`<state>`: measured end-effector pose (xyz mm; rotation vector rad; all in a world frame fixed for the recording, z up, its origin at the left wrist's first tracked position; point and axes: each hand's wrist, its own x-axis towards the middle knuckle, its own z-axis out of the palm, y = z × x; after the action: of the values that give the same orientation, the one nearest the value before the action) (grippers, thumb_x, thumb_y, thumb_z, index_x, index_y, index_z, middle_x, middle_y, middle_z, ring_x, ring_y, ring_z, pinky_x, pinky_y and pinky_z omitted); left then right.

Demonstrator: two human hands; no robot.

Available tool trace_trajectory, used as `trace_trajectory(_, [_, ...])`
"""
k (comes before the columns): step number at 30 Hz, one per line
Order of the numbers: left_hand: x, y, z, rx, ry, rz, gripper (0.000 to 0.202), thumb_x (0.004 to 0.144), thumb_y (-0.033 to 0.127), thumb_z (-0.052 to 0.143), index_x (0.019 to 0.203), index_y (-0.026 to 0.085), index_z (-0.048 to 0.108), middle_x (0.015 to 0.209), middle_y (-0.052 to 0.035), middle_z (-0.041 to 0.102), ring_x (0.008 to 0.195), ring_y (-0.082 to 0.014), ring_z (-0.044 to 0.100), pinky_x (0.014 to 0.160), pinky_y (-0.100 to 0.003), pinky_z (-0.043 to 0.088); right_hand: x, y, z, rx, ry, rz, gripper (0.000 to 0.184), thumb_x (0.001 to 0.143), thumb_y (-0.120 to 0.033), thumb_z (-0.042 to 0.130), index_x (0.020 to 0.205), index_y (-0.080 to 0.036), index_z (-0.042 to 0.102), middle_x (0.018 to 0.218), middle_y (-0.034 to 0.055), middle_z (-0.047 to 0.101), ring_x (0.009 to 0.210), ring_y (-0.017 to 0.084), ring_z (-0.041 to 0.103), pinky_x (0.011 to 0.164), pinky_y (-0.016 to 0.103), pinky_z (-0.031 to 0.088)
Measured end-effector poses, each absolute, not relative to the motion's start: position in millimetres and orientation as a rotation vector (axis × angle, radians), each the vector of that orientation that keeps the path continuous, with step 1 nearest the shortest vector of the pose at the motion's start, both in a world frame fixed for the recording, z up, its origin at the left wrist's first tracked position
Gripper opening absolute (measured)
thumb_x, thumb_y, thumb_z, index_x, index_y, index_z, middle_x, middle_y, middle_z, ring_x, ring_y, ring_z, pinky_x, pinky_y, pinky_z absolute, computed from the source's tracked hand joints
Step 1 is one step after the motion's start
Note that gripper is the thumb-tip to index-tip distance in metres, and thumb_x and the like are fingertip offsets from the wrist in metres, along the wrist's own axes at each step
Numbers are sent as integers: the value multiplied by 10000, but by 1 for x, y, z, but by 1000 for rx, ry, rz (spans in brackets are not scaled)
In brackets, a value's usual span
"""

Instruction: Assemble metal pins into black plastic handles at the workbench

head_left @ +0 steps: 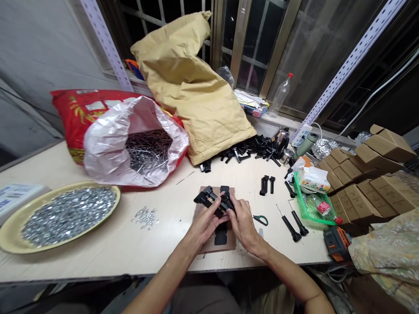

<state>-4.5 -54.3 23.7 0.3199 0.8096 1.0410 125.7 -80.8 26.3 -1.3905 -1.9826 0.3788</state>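
Pale worktable (131, 248) extends below a barred window (255, 48). At far left, a yellow tray (9, 240) contains small metal pieces (70, 213). Next, a red sack (73, 111) lies open, exposing thin metal rods (150, 152); a scattered pile (145, 217) of small shiny pieces lies in front of it. At centre, the left hand (206, 222) is closed on several black parts (204, 199), thumb across their top (the fingers beneath are largely hidden). These parts sit above a cardboard sheet (231, 240), between both hands. The right hand (244, 222) has its fingers curled, tips closed against the right end of the same parts. Farther right are green-handled scissors (262, 220), two rod-fitted black handles (291, 229), a green basket (303, 209) and stacked cardboard boxes (356, 200).
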Motion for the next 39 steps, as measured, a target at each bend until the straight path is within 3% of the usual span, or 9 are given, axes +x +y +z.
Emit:
trace_trajectory(7, [0,-62,28,423,822,1006,458,640,309,787,1043,146,645,1025,-139,708,1007,-281,644,896,-389,499,118,-70,16,-1424,-1624,491,431,966,-254,313,1391,-236,383,1114,87,546,1076,195,512,958,388,446])
trace_trajectory(12, [0,-64,30,339,860,1099,370,565,228,827,894,151,674,916,-94,731,913,-256,671,747,-311,552,129,-65,11,-1282,-1946,518,401,950,-300,389,1337,-226,465,1308,91,475,1244,201,410,1039,395,379])
trace_trajectory(16, [-9,-64,36,326,871,1014,277,639,189,777,877,124,649,830,-109,727,776,-244,694,640,-333,567,177,-30,35,-1935,-1841,421,332,966,-274,365,1209,-180,570,1212,101,570,1095,174,555,908,312,463])
trace_trajectory(19, [-12,-68,41,313,868,992,241,681,170,742,895,134,637,818,-107,721,757,-242,693,626,-364,577,208,-6,46,-2423,-1609,224,311,946,-291,422,1175,-133,561,1147,163,600,1054,245,587,859,369,460])
trace_trajectory(23, [-10,-71,42,322,868,1017,278,643,149,766,897,140,655,658,-36,674,614,-177,656,593,-345,582,217,6,40,-2577,-1516,228,309,866,-229,555,1129,-68,548,1035,214,641,1019,318,606,851,420,437])
trace_trajectory(27, [-8,-71,35,340,918,1039,302,547,147,818,806,116,666,591,-5,632,541,-130,604,591,-316,579,212,5,38,-2578,-1536,300,241,827,-59,484,1046,-47,584,1098,241,606,1015,313,608,834,389,436])
trace_trajectory(31, [-9,-72,23,688,1082,1147,283,620,284,763,845,134,679,802,-83,716,750,-224,675,725,-369,568,201,-4,49,-2434,-1633,399,292,835,-54,442,1099,-61,567,1205,227,544,1050,276,585,840,352,437])
trace_trajectory(34, [-14,-72,17,1367,1138,1225,270,731,247,622,985,181,687,1037,-97,709,1015,-286,633,926,-456,478,188,-19,56,-2256,-1771,646,191,817,-156,545,987,-132,629,928,85,665,866,185,634,731,255,477])
trace_trajectory(39, [-18,-69,15,2188,882,1146,571,730,23,428,1233,257,564,1254,-65,611,1247,-237,476,1103,-560,193,178,-39,61,-1638,-1661,1700,196,808,-326,588,816,-134,627,662,-1,605,523,93,549,533,219,482])
